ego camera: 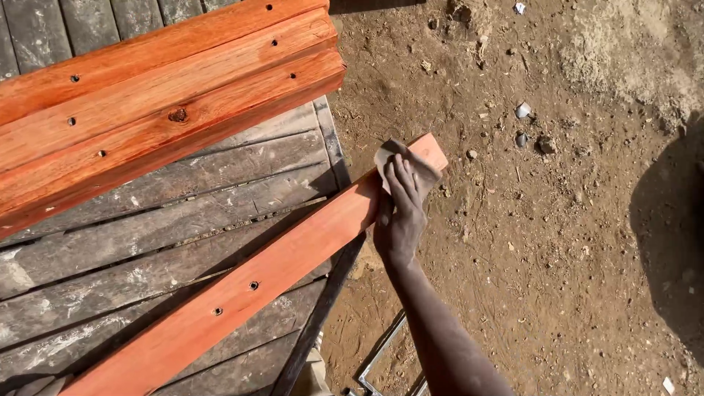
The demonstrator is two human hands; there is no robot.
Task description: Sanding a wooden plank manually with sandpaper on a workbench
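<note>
Sandpaper sits pressed under your right hand, fingers flat on the far end of the reddish plank. Its long axis runs from the desk's near left, past the right edge, over the dirt. Your left hand is out of view.

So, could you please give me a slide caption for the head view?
Right hand presses a sanding sheet on the end of a reddish plank overhanging a weathered table.
</note>
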